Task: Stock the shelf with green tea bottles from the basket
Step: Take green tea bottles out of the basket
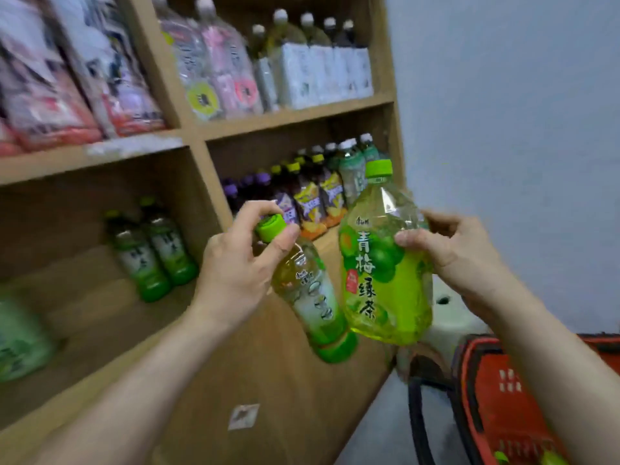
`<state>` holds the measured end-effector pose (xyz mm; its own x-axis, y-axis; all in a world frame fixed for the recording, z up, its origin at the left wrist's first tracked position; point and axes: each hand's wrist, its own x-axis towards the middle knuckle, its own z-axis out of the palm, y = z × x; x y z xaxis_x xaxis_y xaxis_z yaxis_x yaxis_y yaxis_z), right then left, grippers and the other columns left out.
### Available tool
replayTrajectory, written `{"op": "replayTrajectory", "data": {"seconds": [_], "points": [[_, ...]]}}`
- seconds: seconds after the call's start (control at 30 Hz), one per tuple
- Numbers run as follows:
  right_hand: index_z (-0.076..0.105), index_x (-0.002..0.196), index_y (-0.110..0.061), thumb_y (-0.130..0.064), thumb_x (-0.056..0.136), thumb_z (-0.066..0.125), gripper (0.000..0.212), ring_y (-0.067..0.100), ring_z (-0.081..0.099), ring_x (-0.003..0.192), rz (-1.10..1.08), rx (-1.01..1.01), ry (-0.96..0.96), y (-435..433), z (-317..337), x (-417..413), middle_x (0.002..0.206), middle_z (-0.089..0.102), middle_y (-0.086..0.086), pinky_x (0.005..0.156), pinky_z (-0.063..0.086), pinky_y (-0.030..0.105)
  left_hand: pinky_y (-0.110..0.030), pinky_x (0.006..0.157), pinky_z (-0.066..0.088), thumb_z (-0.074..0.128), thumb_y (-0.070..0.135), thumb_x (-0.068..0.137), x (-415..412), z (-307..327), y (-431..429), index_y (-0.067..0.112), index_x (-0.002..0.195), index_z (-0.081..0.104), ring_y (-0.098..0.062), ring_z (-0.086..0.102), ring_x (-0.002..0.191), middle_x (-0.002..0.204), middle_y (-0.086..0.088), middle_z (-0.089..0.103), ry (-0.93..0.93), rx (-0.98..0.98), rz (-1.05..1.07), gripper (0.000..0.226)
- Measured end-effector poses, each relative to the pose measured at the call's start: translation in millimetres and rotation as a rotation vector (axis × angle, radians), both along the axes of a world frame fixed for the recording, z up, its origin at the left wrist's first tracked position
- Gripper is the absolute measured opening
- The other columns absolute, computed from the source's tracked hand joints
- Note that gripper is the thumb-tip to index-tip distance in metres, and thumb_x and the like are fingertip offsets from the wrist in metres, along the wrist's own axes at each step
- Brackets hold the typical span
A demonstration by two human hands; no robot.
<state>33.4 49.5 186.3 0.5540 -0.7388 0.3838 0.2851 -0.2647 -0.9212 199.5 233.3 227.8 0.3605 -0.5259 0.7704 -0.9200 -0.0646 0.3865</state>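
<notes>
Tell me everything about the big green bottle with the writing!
The big bottle is clear plastic, filled with yellow-green drink, with a bright green cap on. Its label shows round green fruits and dark Chinese writing running downward. It is held nearly upright before the wooden shelf. The right hand grips its upper part from the side. A smaller bottle in the left hand is close beside it.

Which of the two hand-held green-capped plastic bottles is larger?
The wide bright-green plastic bottle gripped by the right hand; the left hand pinches a slimmer tilted green-capped bottle near its cap.
</notes>
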Motion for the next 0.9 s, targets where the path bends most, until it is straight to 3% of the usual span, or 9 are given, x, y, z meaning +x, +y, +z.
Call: {"op": "replayTrajectory", "data": {"seconds": [0.13, 0.23, 0.37, 0.5, 0.57, 0.63, 0.73, 0.8, 0.9], "points": [[0.072, 0.103, -0.012, -0.019, 0.062, 0.083, 0.043, 0.012, 0.069, 0.076, 0.125, -0.063, -0.045, 52.4, 21.7, 80.9, 0.085, 0.076, 0.004, 0.069, 0.058, 0.029, -0.036, 0.067, 0.050, 0.062, 0.039, 0.087, 51.5, 31.9, 65.4, 0.026, 0.101, 0.056, -0.010, 0.058, 0.070, 0.077, 0.011, 0.061, -0.044, -0.100, 0.224, 0.020], [0.071, 0.097, -0.019, -0.013, 0.066, 0.083, 0.034, 0.000, 0.066, 0.070, 0.191, -0.109, -0.046, 92.1, 25.8, 137.7, 0.079, 0.074, -0.009, 0.064, 0.053, 0.017, -0.039, 0.071, 0.050, 0.060, 0.039, 0.088, 86.6, 45.2, 104.8, 0.027, 0.104, 0.054, -0.024, 0.060, 0.078, 0.084, 0.004, 0.062, -0.044, -0.124, 0.399, 0.020], [0.066, 0.116, -0.019, -0.043, 0.052, 0.083, 0.070, 0.010, 0.068, 0.094, 0.188, -0.166, 0.010, 126.7, 17.1, 200.7, 0.100, 0.073, -0.007, 0.087, 0.055, 0.035, -0.041, 0.070, 0.050, 0.057, 0.045, 0.089, 127.9, 46.6, 127.0, 0.033, 0.104, 0.049, -0.032, 0.061, 0.077, 0.086, -0.003, 0.065, 0.020, 0.019, 0.570, 0.021], [0.056, 0.131, -0.018, -0.052, 0.055, 0.080, 0.087, 0.014, 0.057, 0.112, 0.174, -0.235, 0.088, 154.9, 8.6, 238.0, 0.120, 0.062, -0.004, 0.097, 0.047, 0.034, -0.038, 0.071, 0.050, 0.054, 0.045, 0.091, 165.0, 38.9, 138.8, 0.031, 0.111, 0.048, -0.028, 0.061, 0.077, 0.093, -0.006, 0.066, 0.079, 0.117, 0.709, 0.025], [0.055, 0.130, -0.023, -0.061, 0.050, 0.074, 0.091, 0.017, 0.058, 0.113, 0.212, -0.248, 0.086, 164.2, 0.2, 251.6, 0.121, 0.063, 0.000, 0.097, 0.049, 0.041, -0.035, 0.071, 0.047, 0.053, 0.039, 0.093, 182.2, 41.9, 143.0, 0.028, 0.117, 0.048, -0.023, 0.058, 0.076, 0.096, -0.006, 0.064, 0.175, 0.082, 0.683, 0.027], [0.053, 0.132, -0.025, -0.055, 0.056, 0.079, 0.085, 0.014, 0.059, 0.112, 0.256, -0.244, 0.083, 163.6, -8.9, 264.4, 0.120, 0.063, -0.003, 0.096, 0.051, 0.042, -0.037, 0.082, 0.048, 0.052, 0.037, 0.094, 199.3, 43.6, 143.1, 0.030, 0.123, 0.045, -0.029, 0.059, 0.096, 0.111, -0.009, 0.062, 0.262, 0.079, 0.603, 0.031], [0.044, 0.141, -0.028, -0.035, 0.075, 0.078, 0.075, 0.008, 0.056, 0.116, 0.405, -0.190, 0.089, 152.5, -10.9, 272.7, 0.125, 0.060, -0.008, 0.092, 0.053, 0.028, -0.039, 0.105, 0.038, 0.058, 0.034, 0.091, 213.3, 34.5, 136.4, 0.040, 0.141, 0.021, -0.031, 0.045, 0.129, 0.145, -0.008, 0.042, 0.388, 0.175, 0.457, 0.062], [0.039, 0.144, -0.030, -0.029, 0.081, 0.073, 0.072, 0.005, 0.052, 0.119, 0.502, -0.182, 0.118, 146.2, -10.6, 278.1, 0.130, 0.056, -0.010, 0.087, 0.051, 0.016, -0.043, 0.111, 0.032, 0.065, 0.023, 0.087, 219.0, 21.4, 132.1, 0.046, 0.145, 0.004, -0.031, 0.034, 0.138, 0.155, -0.005, 0.028, 0.440, 0.181, 0.436, 0.087], [0.037, 0.145, -0.032, -0.025, 0.088, 0.066, 0.065, 0.010, 0.049, 0.128, 0.487, -0.185, 0.134, 141.1, -13.3, 287.8, 0.138, 0.054, -0.007, 0.101, 0.048, 0.034, -0.048, 0.113, 0.027, 0.067, 0.014, 0.085, 225.5, 13.1, 127.0, 0.048, 0.145, 0.001, -0.029, 0.026, 0.142, 0.158, -0.002, 0.020, 0.486, 0.091, 0.431, 0.095]]}}
